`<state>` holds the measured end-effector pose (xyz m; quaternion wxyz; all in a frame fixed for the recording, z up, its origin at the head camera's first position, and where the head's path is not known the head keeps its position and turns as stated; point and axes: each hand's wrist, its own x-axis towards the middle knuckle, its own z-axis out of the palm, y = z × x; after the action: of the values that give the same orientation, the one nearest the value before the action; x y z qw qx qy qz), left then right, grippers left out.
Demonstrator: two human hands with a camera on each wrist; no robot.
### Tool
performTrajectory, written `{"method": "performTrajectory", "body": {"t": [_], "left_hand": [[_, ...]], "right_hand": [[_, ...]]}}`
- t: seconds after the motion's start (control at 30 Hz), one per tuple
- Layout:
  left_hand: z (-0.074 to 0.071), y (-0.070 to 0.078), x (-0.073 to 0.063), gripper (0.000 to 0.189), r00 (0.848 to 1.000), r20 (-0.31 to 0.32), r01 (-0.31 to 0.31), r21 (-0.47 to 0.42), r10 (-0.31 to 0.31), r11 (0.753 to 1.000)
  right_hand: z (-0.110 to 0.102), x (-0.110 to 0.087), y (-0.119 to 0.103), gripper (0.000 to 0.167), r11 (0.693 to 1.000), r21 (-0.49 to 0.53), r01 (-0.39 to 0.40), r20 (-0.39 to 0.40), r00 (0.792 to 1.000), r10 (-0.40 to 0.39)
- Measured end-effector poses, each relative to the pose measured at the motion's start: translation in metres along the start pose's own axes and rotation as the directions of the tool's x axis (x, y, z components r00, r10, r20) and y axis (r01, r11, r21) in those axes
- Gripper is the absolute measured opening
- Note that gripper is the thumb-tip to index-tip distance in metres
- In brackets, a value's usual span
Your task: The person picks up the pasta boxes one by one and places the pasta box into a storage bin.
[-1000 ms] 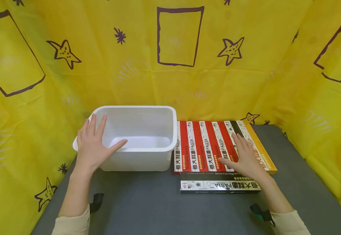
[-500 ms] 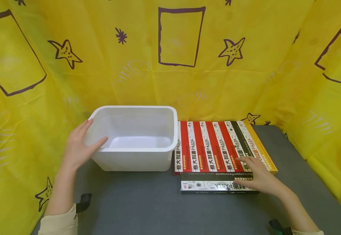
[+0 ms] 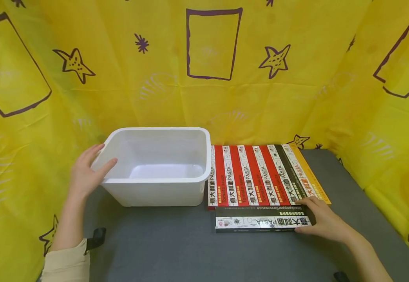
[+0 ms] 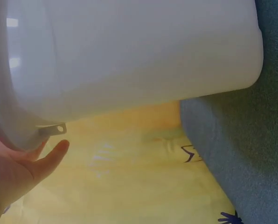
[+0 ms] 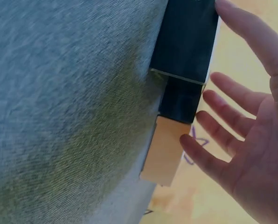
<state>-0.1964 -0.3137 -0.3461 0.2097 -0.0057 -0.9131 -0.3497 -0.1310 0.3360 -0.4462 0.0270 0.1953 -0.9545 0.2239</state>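
Note:
A white plastic tub (image 3: 165, 194) stands at the middle left. My left hand (image 3: 86, 172) grips its left rim, thumb over the inside and fingers outside; in the left wrist view one finger (image 4: 52, 156) shows below the rim near a small tab. At the right, a black and white pasta box (image 3: 254, 222) lies crosswise in front of a row of pasta boxes. My right hand (image 3: 326, 221) is at this box's right end, thumb by the near edge and fingers by the far edge. In the right wrist view its fingers (image 5: 237, 135) are spread, apart from the boxes' ends.
The row holds several red tomato sauce boxes (image 3: 237, 176), a black one (image 3: 290, 168) and a yellow-edged one (image 3: 310, 176), beside the tub. All lie on a grey table (image 3: 176, 243), with a yellow patterned curtain (image 3: 211, 105) behind and on both sides.
My left hand has moved left and down from above the tub onto its left rim. My right hand has come down and right from over the row to the front box's right end.

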Motion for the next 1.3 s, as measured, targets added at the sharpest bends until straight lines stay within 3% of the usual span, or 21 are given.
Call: {"method": "performTrajectory", "body": {"t": [0.2,0.43,0.83,1.1,1.3], "left_hand": [[0.002,-0.001,0.008,0.065,0.999,0.044,-0.007,0.048,0.005,0.999],[-0.001,0.002,0.012,0.071,0.992,0.124,-0.024,0.115,0.009,0.993],[0.003,0.003,0.010,0.071,0.983,0.179,-0.062,0.149,0.035,0.987],[0.000,0.004,0.009,0.070,0.980,0.197,-0.064,0.144,0.035,0.987],[0.002,0.001,0.008,0.069,0.982,0.189,-0.033,0.121,0.010,0.992]], "right_hand": [[0.001,-0.003,0.004,0.070,1.000,0.007,0.024,-0.033,0.999,-0.024],[0.008,-0.001,0.007,0.066,0.995,-0.007,0.103,-0.078,0.992,-0.103],[0.009,-0.005,0.012,0.072,0.992,-0.045,0.120,-0.043,0.992,-0.122],[0.012,-0.006,0.014,0.072,0.994,-0.004,0.109,0.002,0.994,-0.109],[0.009,-0.008,0.012,0.073,0.996,-0.039,0.084,0.045,0.996,-0.082]]}}
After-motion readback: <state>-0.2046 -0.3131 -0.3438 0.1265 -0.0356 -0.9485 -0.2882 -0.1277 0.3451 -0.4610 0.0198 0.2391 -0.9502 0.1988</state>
